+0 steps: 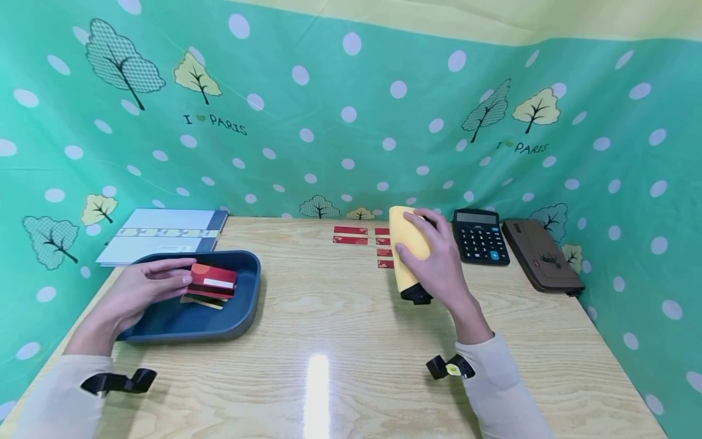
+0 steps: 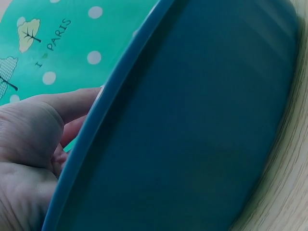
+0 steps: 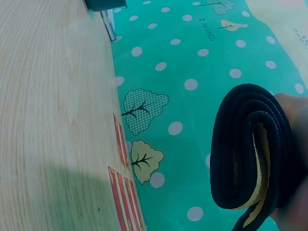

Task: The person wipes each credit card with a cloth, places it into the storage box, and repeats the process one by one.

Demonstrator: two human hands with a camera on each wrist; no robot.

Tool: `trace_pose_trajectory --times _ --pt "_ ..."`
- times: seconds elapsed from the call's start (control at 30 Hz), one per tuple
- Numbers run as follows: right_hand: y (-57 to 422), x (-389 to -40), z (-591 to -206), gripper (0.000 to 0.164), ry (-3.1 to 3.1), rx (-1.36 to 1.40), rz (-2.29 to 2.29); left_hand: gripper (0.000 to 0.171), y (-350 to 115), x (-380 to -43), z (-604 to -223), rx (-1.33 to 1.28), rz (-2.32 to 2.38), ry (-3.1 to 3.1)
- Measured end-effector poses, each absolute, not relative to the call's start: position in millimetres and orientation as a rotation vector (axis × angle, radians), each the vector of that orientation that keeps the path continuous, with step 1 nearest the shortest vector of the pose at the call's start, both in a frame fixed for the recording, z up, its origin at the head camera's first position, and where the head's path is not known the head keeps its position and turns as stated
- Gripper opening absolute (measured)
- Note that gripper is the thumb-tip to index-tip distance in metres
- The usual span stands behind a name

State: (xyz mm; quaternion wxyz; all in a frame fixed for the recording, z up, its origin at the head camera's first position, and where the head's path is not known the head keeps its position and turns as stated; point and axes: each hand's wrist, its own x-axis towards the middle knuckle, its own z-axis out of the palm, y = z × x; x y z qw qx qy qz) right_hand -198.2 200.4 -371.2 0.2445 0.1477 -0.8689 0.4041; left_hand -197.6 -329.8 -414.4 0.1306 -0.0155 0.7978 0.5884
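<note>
My left hand (image 1: 145, 289) reaches into a dark blue tray (image 1: 227, 323) at the left, thumb and fingers pinching a red bank card (image 1: 219, 277) with a white strip and a dark stripe. A yellowish card (image 1: 205, 302) shows beneath it. In the left wrist view the tray's wall (image 2: 192, 120) hides the fingertips and the card. At the right, my right hand (image 1: 436, 262) grips a rolled yellow cloth (image 1: 406, 250) with a black end, raised over the table. The right wrist view looks onto its dark, layered end (image 3: 240, 149).
Several red strips (image 1: 351, 230) lie in rows at the back, partly behind the cloth. A black calculator (image 1: 478, 241) and a brown zipped case (image 1: 543, 259) stand at the back right. Behind the tray is a pale book (image 1: 164, 228). A green curtain (image 1: 351, 122) encloses the wooden table (image 1: 351, 317).
</note>
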Motion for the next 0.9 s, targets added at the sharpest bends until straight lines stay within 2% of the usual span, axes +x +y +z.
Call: trace_pose_trajectory --times 0.17,0.37,0.53,0.7,0.9 --pt "201.5 -198.2 -370.6 0.058 -2.379 0.381 1.108 0.042 -333.4 -198.4 -415.8 -0.030 1.682 2.373" --pt "204.9 -199.5 -370.8 0.058 -2.380 0.354 1.102 0.056 -334.8 -197.8 -412.8 -0.113 1.485 2.533" --pt "211.7 -200.5 -370.2 0.057 -2.373 0.337 1.123 0.055 -324.7 -196.6 -405.5 -0.070 1.456 2.608" --pt "223.1 -203.6 -368.6 0.057 -2.359 0.294 1.154 0.048 -292.9 -200.3 -392.6 0.134 1.566 2.613" --pt "240.4 -207.6 -367.8 0.056 -2.312 0.237 1.165 0.040 -230.4 -208.8 -373.5 0.302 1.573 2.606"
